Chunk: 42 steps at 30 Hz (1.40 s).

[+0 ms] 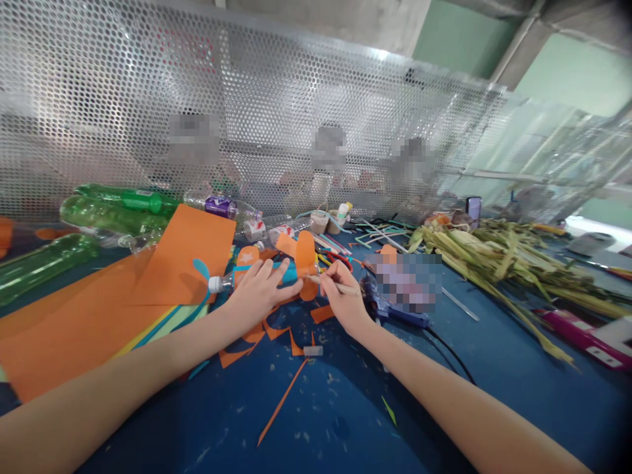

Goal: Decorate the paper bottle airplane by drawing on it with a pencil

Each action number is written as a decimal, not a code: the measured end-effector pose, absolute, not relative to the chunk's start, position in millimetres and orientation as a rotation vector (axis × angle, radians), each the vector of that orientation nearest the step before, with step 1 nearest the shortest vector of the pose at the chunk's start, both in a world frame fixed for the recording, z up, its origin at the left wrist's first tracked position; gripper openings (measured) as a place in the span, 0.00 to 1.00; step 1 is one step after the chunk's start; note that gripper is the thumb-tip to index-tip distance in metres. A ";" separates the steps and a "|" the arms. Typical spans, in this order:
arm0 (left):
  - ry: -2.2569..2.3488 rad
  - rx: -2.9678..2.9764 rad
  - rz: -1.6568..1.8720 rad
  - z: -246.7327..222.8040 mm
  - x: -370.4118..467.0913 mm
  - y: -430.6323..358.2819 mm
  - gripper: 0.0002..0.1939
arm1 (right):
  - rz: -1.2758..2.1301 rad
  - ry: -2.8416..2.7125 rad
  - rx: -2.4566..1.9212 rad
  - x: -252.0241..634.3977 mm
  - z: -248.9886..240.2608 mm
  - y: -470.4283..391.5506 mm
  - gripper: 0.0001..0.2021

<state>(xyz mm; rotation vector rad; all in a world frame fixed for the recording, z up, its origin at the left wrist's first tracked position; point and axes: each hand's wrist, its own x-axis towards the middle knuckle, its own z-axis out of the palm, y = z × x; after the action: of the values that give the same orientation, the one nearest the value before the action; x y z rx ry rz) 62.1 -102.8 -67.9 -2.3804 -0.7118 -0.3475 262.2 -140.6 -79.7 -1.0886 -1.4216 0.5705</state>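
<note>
A small plastic bottle (215, 284) lies on its side, wrapped in blue paper, with its white cap to the left. My left hand (264, 289) is closed over the wrap, fingers across the top and thumb on the near side. Orange paper shapes (305, 253) stand at the bottle's right end. In a pen-like pinch, my right hand (340, 299) holds a thin pale pencil-like stick (348, 289). Its tip is at the orange paper, close to my left thumb; whether it touches is too small to tell.
A blue glue gun (395, 313) with a black cord lies right of my hand. Orange sheets (190, 257) and green bottles (113, 214) are at left. Dry corn husks (494, 260) spread at right. Orange scraps (281, 401) lie in front; a perforated metal screen (276, 99) stands behind.
</note>
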 end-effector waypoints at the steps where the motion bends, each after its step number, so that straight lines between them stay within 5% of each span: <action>1: -0.711 -2.381 -0.345 -67.6 62.1 -102.9 0.24 | 0.576 -1.425 -1.089 262.1 -79.6 -140.8 0.09; 42: -0.702 -2.352 -0.326 -68.2 61.8 -102.6 0.24 | 0.553 -1.409 -1.117 260.8 -78.2 -141.6 0.09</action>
<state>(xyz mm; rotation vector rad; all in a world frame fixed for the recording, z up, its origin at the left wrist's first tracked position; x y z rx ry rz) 61.8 -102.6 -68.2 -2.3516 -0.7016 -0.3263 260.8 -141.6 -78.2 -1.1174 -1.4094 0.5532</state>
